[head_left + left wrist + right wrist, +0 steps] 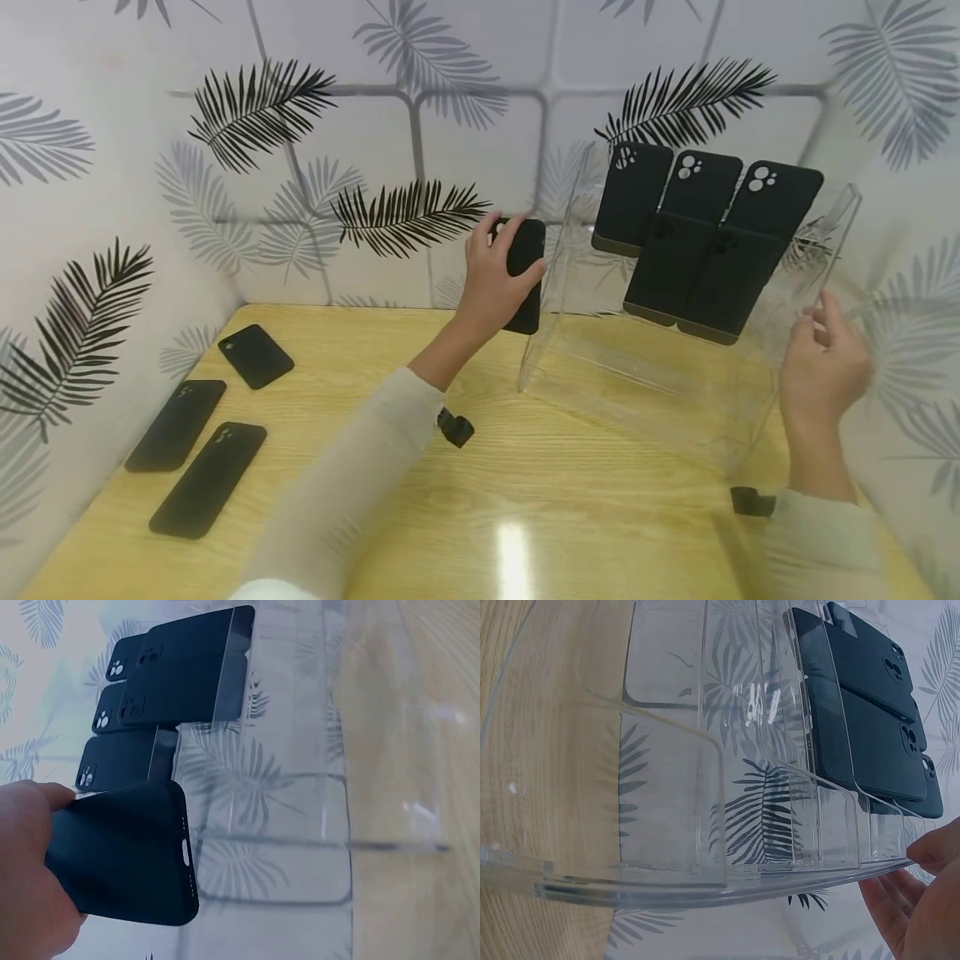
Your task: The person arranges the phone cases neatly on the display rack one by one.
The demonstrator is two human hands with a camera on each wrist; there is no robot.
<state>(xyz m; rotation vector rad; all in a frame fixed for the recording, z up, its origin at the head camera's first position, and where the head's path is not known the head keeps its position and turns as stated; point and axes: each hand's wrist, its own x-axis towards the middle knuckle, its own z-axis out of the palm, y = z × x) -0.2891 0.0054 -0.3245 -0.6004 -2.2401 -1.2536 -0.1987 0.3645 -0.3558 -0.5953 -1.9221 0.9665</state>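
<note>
My left hand (491, 271) grips a black phone case (528, 250) by its sides, just left of a clear tiered display stand (637, 371). In the left wrist view, the case's bottom edge with its port cutout faces the stand. My right hand (825, 367) pinches the stand's right side edge; the right wrist view shows thumb and fingers on either side of the clear panel (795, 889). On the stand's upper tiers, three black phone cases lean in the back row, with two more cases (731, 283) overlapping in front.
Three black phone cases lie on the wooden table (480, 475) at the left: a smaller-looking one (257, 357) at the back and two long ones (208, 479) nearer. A leaf-patterned wall (420, 158) stands behind the stand and at both sides.
</note>
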